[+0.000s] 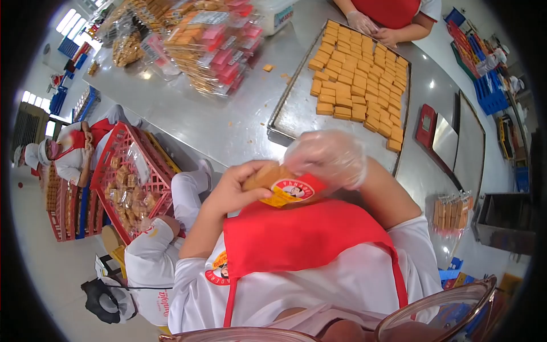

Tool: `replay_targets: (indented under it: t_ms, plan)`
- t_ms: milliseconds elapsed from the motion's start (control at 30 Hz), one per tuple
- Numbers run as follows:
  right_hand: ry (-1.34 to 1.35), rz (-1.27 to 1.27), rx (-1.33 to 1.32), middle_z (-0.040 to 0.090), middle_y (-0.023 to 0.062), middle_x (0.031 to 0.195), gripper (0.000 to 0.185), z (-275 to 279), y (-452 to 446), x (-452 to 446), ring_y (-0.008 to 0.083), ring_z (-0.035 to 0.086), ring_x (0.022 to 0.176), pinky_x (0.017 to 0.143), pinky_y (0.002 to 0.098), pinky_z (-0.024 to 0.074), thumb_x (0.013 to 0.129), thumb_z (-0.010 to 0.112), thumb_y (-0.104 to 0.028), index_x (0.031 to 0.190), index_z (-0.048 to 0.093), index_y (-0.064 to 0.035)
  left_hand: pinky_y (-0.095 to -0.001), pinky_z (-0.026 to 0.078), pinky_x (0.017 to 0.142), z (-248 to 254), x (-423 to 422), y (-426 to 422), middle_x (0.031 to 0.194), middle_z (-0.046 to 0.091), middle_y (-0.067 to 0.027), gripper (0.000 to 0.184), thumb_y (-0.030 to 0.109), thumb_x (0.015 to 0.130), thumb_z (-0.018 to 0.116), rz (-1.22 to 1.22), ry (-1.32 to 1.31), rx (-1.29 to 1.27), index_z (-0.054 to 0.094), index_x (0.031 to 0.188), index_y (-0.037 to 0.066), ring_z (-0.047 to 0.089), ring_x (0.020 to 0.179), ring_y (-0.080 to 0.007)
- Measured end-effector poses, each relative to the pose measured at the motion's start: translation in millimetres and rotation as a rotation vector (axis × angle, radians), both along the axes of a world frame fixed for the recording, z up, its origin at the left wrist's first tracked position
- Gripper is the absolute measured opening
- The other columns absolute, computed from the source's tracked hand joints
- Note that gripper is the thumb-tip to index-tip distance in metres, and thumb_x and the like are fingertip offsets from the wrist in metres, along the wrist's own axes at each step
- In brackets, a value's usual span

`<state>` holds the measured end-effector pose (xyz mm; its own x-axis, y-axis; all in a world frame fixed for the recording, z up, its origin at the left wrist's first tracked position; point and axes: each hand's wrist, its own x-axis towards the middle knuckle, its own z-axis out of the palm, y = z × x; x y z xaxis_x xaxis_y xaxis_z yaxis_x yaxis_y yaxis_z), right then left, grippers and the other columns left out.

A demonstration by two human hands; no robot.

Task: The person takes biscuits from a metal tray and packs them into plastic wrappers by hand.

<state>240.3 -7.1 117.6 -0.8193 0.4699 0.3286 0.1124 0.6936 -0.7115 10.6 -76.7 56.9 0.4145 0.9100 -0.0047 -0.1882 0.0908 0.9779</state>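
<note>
My bare left hand [246,183] is wrapped round a clear plastic packet of biscuits [266,178], held just in front of my red apron. A red and yellow printed label [294,190] shows on the packet's side. My right hand [329,158], in a clear plastic glove, is curled closed at the packet's other end. Its fingertips are partly hidden behind the glove and its own knuckles. Beyond my hands lies a metal tray [285,122] covered with rows of rectangular golden biscuits [359,80].
A pile of filled packets [211,48] lies on the steel table [228,122]. Right of the tray is a red scale [436,130]. Several biscuit packs [452,212] lie farther right. Across the table are a co-worker's gloved hands [373,29]. A red crate [128,176] and another worker [149,256] are at left.
</note>
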Motion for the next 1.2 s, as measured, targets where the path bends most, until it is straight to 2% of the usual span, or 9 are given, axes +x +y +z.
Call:
replay_targets:
  t_ms: [67,200,333,400,500,600,900,1067,1200]
  plan:
    - [-0.135,-0.014,0.134,0.057,0.0082,0.080,0.016,-1.5,-10.9,-6.6,0.0245,0.058,0.075,0.062,0.0347,0.0473,0.071,0.060,-0.010,0.087,0.061,-0.0088,-0.0231,0.042,0.078,7.9,-0.8,-8.3,0.091,0.060,-0.0042,0.036,0.011,0.072,0.070,-0.025,0.291,0.003,0.055,0.102,0.000,0.053,0.088,-0.0075]
    - [-0.335,0.014,0.055,0.055,0.0098,0.096,0.020,10.5,-20.1,-4.4,0.0262,0.057,0.081,0.065,0.0335,0.0478,0.074,0.060,-0.011,0.094,0.060,-0.0064,-0.0256,0.043,0.078,-6.8,-9.9,-24.4,0.095,0.058,-0.0075,0.033,0.007,0.075,0.065,0.051,0.240,-0.057,0.050,0.104,0.000,0.053,0.089,-0.0103]
    - [0.141,-0.232,0.147,0.060,0.0105,0.097,0.015,-10.9,3.0,29.5,0.0260,0.058,0.089,0.074,0.0331,0.0472,0.073,0.061,-0.008,0.087,0.061,-0.0060,-0.0312,0.043,0.080,-7.0,-26.1,-28.7,0.101,0.055,-0.0133,0.034,0.006,0.076,0.061,0.102,0.166,0.133,0.045,0.105,0.002,0.053,0.095,-0.0178]
    - [-0.142,-0.562,0.110,0.061,0.0107,0.087,0.010,-7.9,10.5,47.8,0.0270,0.058,0.085,0.071,0.0355,0.0466,0.074,0.060,-0.009,0.083,0.061,-0.0049,-0.0337,0.043,0.081,-8.6,-29.1,-25.2,0.103,0.053,-0.0155,0.033,0.005,0.075,0.061,0.114,0.156,0.356,0.044,0.103,0.003,0.053,0.096,-0.0221]
    - [-0.828,-0.623,-0.060,0.059,0.0107,0.083,0.010,-18.6,19.1,49.0,0.0287,0.056,0.081,0.067,0.0377,0.0450,0.074,0.060,-0.013,0.081,0.061,-0.0054,-0.0361,0.044,0.080,-10.8,-31.5,-7.8,0.103,0.052,-0.0170,0.032,0.005,0.072,0.062,0.115,0.191,0.637,0.044,0.099,0.003,0.054,0.096,-0.0263]
    - [-0.664,-0.749,0.009,0.059,0.0143,0.087,0.017,-48.9,7.8,47.2,0.0311,0.057,0.082,0.067,0.0392,0.0453,0.079,0.050,-0.020,0.081,0.060,-0.0065,-0.0362,0.045,0.079,-11.7,-36.1,-7.0,0.101,0.052,-0.0169,0.033,0.005,0.070,0.064,0.088,0.210,0.575,0.044,0.096,0.004,0.054,0.093,-0.0273]
    - [-0.201,-0.651,0.296,0.059,0.0094,0.093,0.013,-49.6,4.9,56.3,0.0277,0.056,0.085,0.070,0.0347,0.0446,0.074,0.060,-0.015,0.084,0.060,-0.0074,-0.0329,0.045,0.074,-17.4,-38.4,-1.9,0.089,0.058,-0.0135,0.024,0.012,0.069,0.068,0.092,0.247,0.495,0.054,0.085,0.002,0.058,0.085,-0.0251]
    - [-0.183,-0.934,-0.458,0.060,0.0094,0.082,0.013,-30.9,-4.5,51.0,0.0161,0.058,0.074,0.066,0.0273,0.0449,0.077,0.053,-0.006,0.088,0.060,-0.0041,-0.0323,0.045,0.074,-23.7,-32.6,-4.8,0.090,0.058,-0.0150,0.030,0.010,0.074,0.065,0.032,-0.094,0.381,0.049,0.097,0.001,0.058,0.085,-0.0231]
    - [0.066,-0.658,0.040,0.060,0.0084,0.080,0.015,-1.3,-12.7,37.1,0.0206,0.059,0.071,0.064,0.0284,0.0452,0.075,0.057,-0.003,0.090,0.060,-0.0046,-0.0310,0.045,0.072,-26.3,-23.8,-2.5,0.091,0.058,-0.0141,0.035,0.007,0.070,0.070,0.059,-0.020,0.381,0.049,0.097,0.001,0.057,0.083,-0.0209]
